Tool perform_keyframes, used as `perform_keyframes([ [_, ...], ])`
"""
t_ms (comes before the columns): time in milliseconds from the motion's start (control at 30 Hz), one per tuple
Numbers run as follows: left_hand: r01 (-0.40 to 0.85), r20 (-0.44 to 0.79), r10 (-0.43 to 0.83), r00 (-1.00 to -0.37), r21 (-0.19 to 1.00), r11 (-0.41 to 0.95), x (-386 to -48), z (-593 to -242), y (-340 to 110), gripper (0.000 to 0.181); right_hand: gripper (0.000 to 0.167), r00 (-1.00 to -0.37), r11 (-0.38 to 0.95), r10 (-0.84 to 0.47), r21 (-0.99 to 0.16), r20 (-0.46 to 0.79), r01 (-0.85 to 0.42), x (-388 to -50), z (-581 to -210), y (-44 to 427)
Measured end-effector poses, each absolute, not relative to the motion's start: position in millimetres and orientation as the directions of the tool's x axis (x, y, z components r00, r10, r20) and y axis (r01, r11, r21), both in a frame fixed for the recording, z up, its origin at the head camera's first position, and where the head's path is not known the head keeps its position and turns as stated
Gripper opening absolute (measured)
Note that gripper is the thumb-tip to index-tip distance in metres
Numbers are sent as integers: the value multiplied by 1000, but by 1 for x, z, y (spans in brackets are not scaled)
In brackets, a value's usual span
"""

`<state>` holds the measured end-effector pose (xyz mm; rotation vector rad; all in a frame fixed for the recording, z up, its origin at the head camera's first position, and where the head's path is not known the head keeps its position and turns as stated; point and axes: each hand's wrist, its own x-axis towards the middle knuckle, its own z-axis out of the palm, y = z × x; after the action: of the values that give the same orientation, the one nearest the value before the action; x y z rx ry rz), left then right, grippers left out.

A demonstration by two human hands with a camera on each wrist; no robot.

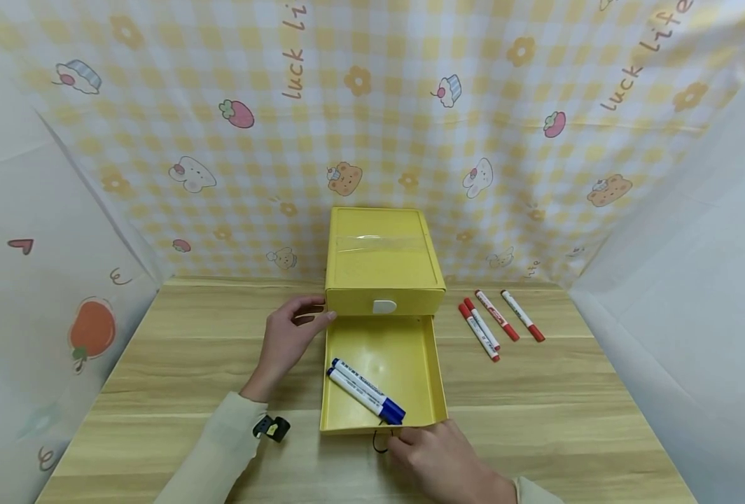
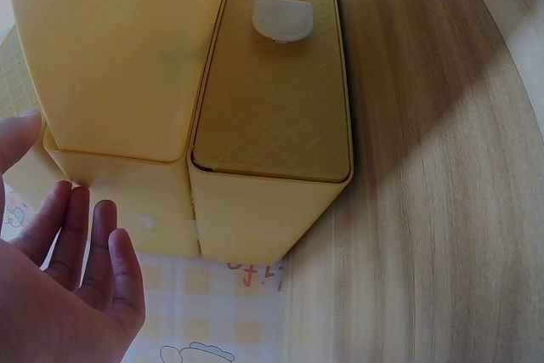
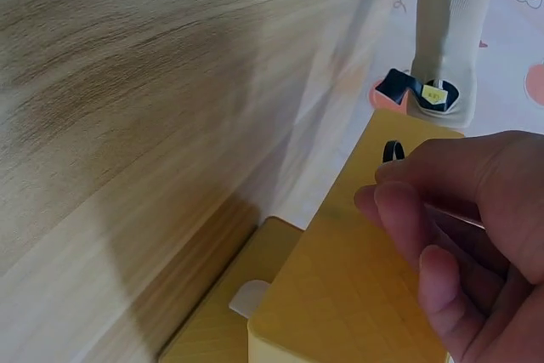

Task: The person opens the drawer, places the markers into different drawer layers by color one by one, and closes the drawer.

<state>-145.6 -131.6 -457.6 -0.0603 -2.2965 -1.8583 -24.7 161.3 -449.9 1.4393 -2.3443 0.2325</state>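
Note:
A yellow two-drawer box (image 1: 379, 252) stands at the back of the table. Its lower drawer (image 1: 404, 350) is pulled out, and two blue-capped markers (image 1: 363, 392) lie slantwise inside. At the drawer's front, my right hand (image 1: 438, 458) pinches a thin black cord loop (image 3: 393, 151) between thumb and fingers. My left hand (image 1: 287, 336) is at the box's left side, thumb near the lower drawer's edge, fingers loosely extended along the side. Whether its fingertips touch the box is hard to tell. The upper drawer, with a white tab (image 1: 384, 306), is closed.
Several red-capped markers (image 1: 486, 329) lie on the wooden table (image 1: 536, 392) to the right of the box. A checked cloth (image 1: 372, 140) hangs behind, and white panels stand at both sides.

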Motion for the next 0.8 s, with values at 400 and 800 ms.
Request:
perform_keyframes([
  [400, 144, 166, -86, -982, 965, 221, -145, -458, -132, 42, 14, -467, 468, -829, -74, 308, -881, -23, -442, 161],
  [800, 143, 166, -85, -982, 962, 232, -145, -458, -132, 41, 20, -436, 475, -763, -43, 477, -879, -27, -446, 158],
])
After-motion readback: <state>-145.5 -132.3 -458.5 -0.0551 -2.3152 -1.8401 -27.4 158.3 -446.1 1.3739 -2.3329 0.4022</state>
